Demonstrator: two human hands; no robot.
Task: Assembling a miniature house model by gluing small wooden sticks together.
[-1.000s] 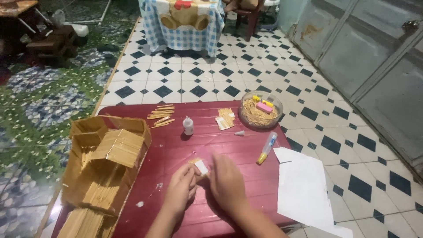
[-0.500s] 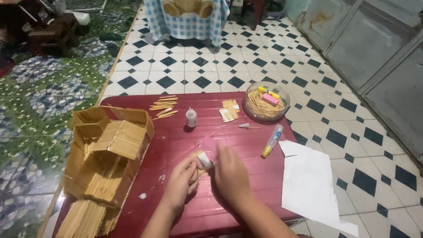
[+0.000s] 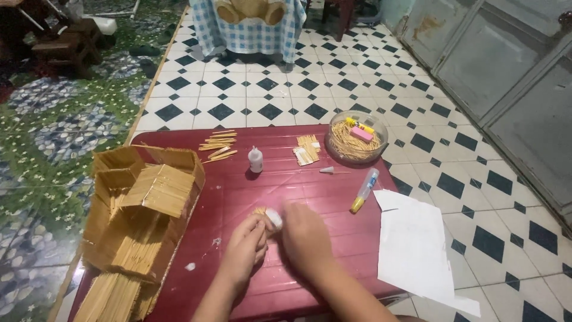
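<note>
Your left hand (image 3: pixel 245 241) pinches a small stick piece (image 3: pixel 260 212) while your right hand (image 3: pixel 304 235) pinches a white pad (image 3: pixel 273 218) against it, braced low over the red table (image 3: pixel 286 179) for steadiness.

My low red table on a tiled floor

I sit at a dark red table (image 3: pixel 333 238) on black-and-white diamond tiles (image 3: pixel 286 89); green floral flooring (image 3: pixel 65 131) lies to my left, grey panelled doors (image 3: pixel 506 71) to my right, and a blue checked cloth (image 3: pixel 250 30) hangs ahead.
</note>
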